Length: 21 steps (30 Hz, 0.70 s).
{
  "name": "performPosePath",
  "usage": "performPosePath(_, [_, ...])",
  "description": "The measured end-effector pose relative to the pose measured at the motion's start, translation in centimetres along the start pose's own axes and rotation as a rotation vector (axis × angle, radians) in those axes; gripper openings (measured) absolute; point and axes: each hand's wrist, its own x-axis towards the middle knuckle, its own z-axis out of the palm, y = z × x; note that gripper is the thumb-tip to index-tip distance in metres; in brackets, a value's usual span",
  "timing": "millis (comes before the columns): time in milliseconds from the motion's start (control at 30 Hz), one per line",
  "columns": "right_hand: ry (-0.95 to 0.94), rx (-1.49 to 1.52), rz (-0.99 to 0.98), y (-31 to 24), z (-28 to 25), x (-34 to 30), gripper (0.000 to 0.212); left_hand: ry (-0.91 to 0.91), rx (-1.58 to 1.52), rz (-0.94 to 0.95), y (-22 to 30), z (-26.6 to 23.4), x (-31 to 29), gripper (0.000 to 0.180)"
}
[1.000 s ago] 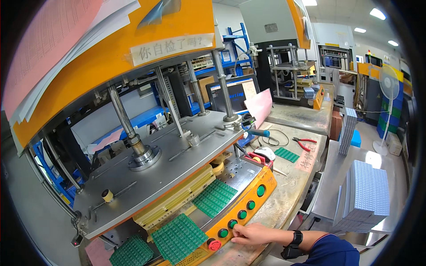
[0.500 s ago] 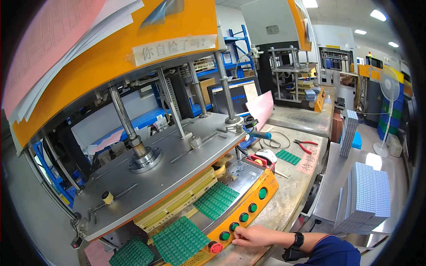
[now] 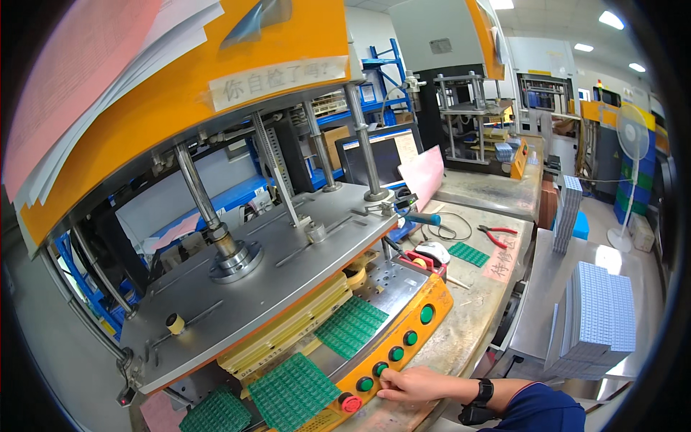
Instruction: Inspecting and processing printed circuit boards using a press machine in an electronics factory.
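Now, in the head view, a button step seems to be under way: a green button (image 3: 380, 369) on the orange panel (image 3: 419, 326) is touched by the right hand (image 3: 412, 384), its fingers curled in. Whether anything is pinched in them cannot be told. No left hand is seen. Just behind the panel, a flat green sheet (image 3: 350, 327) is laid by a yellow mould (image 3: 288, 320); a nearer green sheet (image 3: 294, 392) is set at the panel's left end. For the next move, a steady finger seems to be called for – with the red knob (image 3: 350, 403) left alone.

Right of the panel, a white mouse (image 3: 432, 250) and red pliers (image 3: 497, 235) are left on a worn bench (image 3: 457, 320). Farther right of it, pale blue sheets (image 3: 597, 317) are stacked on a steel table (image 3: 534, 302) – a white fan (image 3: 633, 133) is seen beyond. Far behind the panel, a screen (image 3: 371, 160) and blue shelves (image 3: 376, 64) are seen.
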Motion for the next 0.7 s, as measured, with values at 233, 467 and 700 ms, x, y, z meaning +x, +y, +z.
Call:
performPosePath(233, [0.018, 0.01, -0.017, 0.8, 0.2, 0.1, 0.036, 0.012, 0.007, 0.024, 0.0, 0.1, 0.1, 0.016])
performPosePath(467, [-0.03, 0.098, -0.354, 0.8, -3.2, -0.7, 0.029, 0.161, 0.134, 0.109, -3.0, 1.8, -1.9, 0.018])
performPosePath(700, [0.041, 0.003, -0.873, -4.8, -11.3, 0.2, 0.023, 0.018, 0.114, -0.045, -0.8, 1.0, -2.6, 0.016])
